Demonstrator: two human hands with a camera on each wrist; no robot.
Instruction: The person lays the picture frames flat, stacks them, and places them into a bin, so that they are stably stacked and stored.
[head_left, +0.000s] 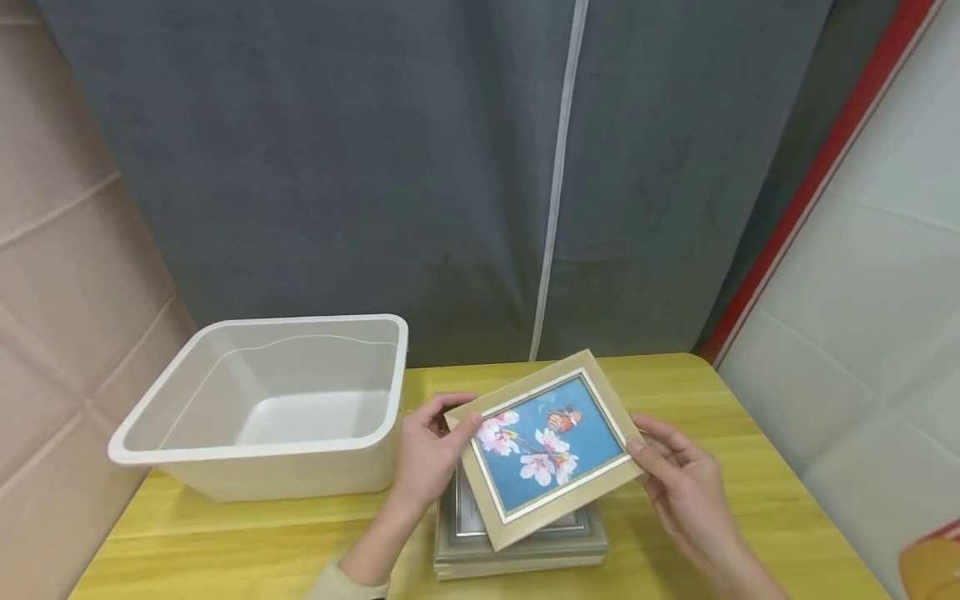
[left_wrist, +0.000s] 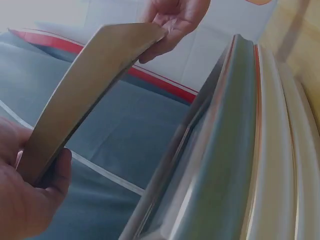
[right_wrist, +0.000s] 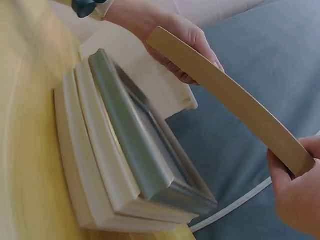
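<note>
Both hands hold a cream picture frame (head_left: 467,421) with a white inner border, tilted above a stack of frames. Its picture (head_left: 551,446) has pink blossoms and an orange butterfly on blue. My left hand (head_left: 426,458) grips the upper left corner, thumb on the front. At the right side, my right hand (head_left: 686,483) pinches the edge between thumb and fingers. Below, a grey-green frame (right_wrist: 127,137) tops the stack, over several cream frames (right_wrist: 95,150). The held frame covers much of the stack in the head view; both wrist views show a gap between them.
A white plastic tub (head_left: 300,475) stands left of the stack on the yellow wood-grain table (head_left: 757,500). Grey cloth (head_left: 337,167) hangs behind the table, pale panels on both sides. Something orange-yellow (head_left: 930,567) shows at the lower right edge.
</note>
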